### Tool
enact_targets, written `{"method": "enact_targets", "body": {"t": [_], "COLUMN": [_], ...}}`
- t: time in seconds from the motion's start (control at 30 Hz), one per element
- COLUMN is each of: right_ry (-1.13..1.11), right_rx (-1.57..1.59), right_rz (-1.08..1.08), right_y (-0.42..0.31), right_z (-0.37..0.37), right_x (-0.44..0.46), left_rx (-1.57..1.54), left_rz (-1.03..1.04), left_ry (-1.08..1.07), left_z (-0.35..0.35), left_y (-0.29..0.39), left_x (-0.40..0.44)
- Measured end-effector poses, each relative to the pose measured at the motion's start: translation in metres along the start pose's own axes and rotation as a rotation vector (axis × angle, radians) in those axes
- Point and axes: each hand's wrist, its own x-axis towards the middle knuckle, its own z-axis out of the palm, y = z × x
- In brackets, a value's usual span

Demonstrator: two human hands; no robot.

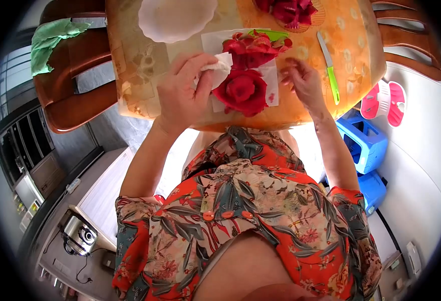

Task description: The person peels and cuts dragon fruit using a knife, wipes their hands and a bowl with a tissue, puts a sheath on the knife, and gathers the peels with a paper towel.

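My left hand (183, 93) is closed around a crumpled white tissue (223, 67), held just above the table at the left of some red peels. Fingers slightly curled and apart, my right hand (304, 83) is open on the other side, with nothing visible in it. Between the hands lies a deep red, cup-shaped peel (243, 93), which looks like dragon fruit peel. More red peel pieces (250, 50) lie behind it, with a bright green thing (273, 35) partly hidden among them. A white paper sheet (271, 83) is under the peels.
A knife (333, 83) with a green handle lies to the right. At the back are a white scalloped plate (178, 20) and more red peels (293, 12). Wooden chairs flank the table (145, 75); a green cloth (55, 40) hangs on the left one. Blue stools (366, 145) stand right.
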Motion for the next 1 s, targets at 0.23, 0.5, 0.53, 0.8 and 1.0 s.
{"method": "enact_targets", "body": {"t": [0.23, 0.5, 0.53, 0.8, 1.0], "right_ry": [0.262, 0.178, 0.17, 0.268, 0.41], "right_rx": [-0.697, -0.852, -0.861, -0.513, -0.808], "right_rz": [-0.404, -0.477, -0.486, -0.232, -0.136], "right_y": [0.004, 0.001, -0.002, 0.033, 0.04], "right_z": [-0.003, -0.01, -0.012, -0.07, -0.105], "right_x": [0.053, 0.049, 0.041, 0.007, 0.001], "left_rx": [-0.074, -0.372, -0.42, -0.539, -0.585], "left_rz": [-0.02, -0.2, -0.208, -0.287, -0.334], "left_ry": [-0.06, -0.068, -0.063, -0.1, -0.123], "left_z": [0.002, 0.013, 0.014, 0.016, 0.02], "left_y": [0.01, 0.003, 0.001, -0.001, 0.001], "left_x": [0.012, 0.009, 0.007, 0.001, 0.001]}}
